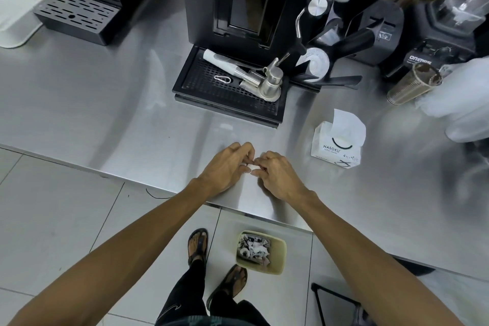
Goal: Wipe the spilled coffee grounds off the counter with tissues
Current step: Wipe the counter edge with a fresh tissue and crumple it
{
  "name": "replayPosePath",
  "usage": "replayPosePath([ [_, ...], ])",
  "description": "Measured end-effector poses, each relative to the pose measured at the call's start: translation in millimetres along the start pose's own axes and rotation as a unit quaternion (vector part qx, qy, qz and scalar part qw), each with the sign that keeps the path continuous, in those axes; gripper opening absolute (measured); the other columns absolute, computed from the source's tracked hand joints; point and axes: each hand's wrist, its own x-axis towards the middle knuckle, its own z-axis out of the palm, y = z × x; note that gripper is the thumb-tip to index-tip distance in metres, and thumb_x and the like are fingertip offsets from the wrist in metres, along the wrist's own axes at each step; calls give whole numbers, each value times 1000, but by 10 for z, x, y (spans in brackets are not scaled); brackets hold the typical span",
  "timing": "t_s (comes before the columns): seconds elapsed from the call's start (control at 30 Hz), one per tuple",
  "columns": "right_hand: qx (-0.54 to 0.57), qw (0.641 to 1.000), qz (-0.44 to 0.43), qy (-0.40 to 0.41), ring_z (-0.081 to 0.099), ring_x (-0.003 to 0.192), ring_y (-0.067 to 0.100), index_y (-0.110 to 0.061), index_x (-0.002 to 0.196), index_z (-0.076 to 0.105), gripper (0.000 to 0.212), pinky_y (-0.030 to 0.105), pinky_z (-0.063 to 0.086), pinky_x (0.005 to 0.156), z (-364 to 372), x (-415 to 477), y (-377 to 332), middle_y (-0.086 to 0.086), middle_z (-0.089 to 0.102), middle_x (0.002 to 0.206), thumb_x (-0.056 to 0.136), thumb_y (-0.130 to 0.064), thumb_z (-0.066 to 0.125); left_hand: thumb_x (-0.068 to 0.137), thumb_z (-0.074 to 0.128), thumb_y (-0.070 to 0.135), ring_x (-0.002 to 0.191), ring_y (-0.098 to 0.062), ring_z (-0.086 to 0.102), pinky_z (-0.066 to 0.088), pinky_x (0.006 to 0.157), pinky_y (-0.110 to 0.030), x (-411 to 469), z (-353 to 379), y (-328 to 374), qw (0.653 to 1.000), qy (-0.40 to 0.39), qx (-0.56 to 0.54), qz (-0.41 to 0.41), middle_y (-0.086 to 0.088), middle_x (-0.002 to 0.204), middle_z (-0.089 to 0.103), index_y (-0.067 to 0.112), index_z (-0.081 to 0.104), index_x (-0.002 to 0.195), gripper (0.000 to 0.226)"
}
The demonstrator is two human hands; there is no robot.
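Note:
My left hand [229, 167] and my right hand [276, 176] meet near the front edge of the steel counter [132, 124]. Their curled fingers pinch a small folded white tissue [252, 167] between them; most of it is hidden by the fingers. A white tissue pack [337, 144] with one sheet sticking up stands to the right of my hands. I cannot make out any coffee grounds on the counter around my hands.
A black coffee machine [246, 0] with a drip tray [209, 87] holding a metal portafilter stands behind my hands. At far right another person's white-gloved hand [460, 98] holds a ribbed cup [412, 85]. A small bin [262, 251] of crumpled paper sits on the floor below.

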Motion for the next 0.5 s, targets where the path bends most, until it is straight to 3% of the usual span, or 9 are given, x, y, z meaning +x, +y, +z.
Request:
replayPosePath([
  [0.13,-21,1000,-11,6,58,91,24,-9,113,68,25,34,50,83,33,-17,10,8,65,96,95,-24,60,92,63,9,80,-8,55,52,80,-19,-8,18,-38,1000,-10,-7,5,0,100,55,17,52,108,21],
  [0.27,0,1000,6,-7,58,83,24,-7,106,70,20,34,48,78,-38,8,-7,8,64,89,94,-21,62,92,62,10,89,-14,62,55,84,-32,42,-13,-48,999,-30,-13,-1,-3,104,57,24,54,108,23],
  [0.43,205,970,126,-33,67,77,17,-13,101,75,15,28,53,77,-335,52,41,3,73,83,89,-20,71,92,63,13,83,-8,64,54,87,-28,159,-68,19,999,-2,-42,-7,-1,98,61,22,62,107,17],
  [0.5,284,944,163,-50,61,62,12,-11,96,76,11,24,49,65,-438,40,56,0,70,69,89,-19,71,93,63,17,85,-10,59,49,85,-22,224,-97,41,999,4,-38,-17,-1,97,59,21,69,110,19],
])
